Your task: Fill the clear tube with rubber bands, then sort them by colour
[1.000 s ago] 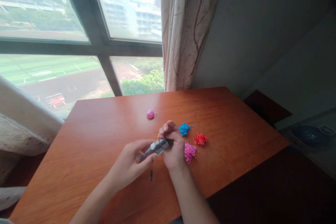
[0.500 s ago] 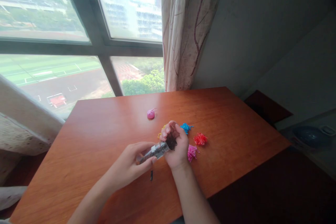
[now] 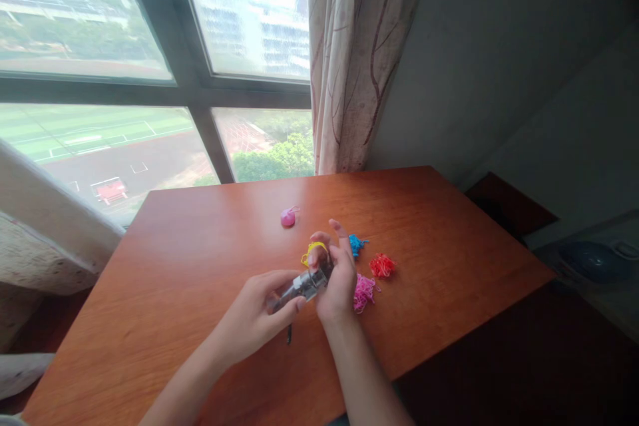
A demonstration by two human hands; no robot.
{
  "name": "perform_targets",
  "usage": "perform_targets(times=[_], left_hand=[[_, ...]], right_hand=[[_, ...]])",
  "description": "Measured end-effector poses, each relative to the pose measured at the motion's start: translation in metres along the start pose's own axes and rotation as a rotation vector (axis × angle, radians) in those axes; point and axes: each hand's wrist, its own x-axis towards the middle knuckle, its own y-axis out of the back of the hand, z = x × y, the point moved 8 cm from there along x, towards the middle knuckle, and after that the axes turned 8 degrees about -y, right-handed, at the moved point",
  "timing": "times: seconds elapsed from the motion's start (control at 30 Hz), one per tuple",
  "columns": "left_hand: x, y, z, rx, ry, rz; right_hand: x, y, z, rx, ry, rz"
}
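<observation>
My left hand [image 3: 254, 316] grips a small clear tube [image 3: 302, 286] holding dark pieces, tilted with its mouth toward my right hand [image 3: 337, 276]. The right hand is cupped at the tube's mouth, its fingers partly raised, pinching at dark pieces there. A yellow pile of small bands [image 3: 312, 251] lies just behind the hands. A blue pile [image 3: 356, 244], a red pile [image 3: 382, 265] and a pink pile [image 3: 364, 291] lie right of the right hand on the wooden table [image 3: 200, 259].
A small pink round object [image 3: 287, 217] sits farther back on the table. A thin dark piece [image 3: 288, 333] lies under the left hand. A window and a curtain [image 3: 359, 53] stand behind the table; the table's right edge drops to a dark floor.
The right hand's fingers have lifted and spread a little, uncovering the yellow pile behind it. The tube stays in the left hand, shifted slightly right.
</observation>
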Motion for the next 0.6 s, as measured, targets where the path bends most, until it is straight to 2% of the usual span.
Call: perform_targets(times=[0.3, 0.6], left_hand=[[0.001, 0.004, -0.002, 0.001, 0.01, 0.1], [0.002, 0.008, 0.003, 0.024, -0.029, 0.115]], right_hand=[[-0.003, -0.003, 0.001, 0.053, 0.024, -0.08], [-0.001, -0.01, 0.007, 0.079, -0.119, -0.161]])
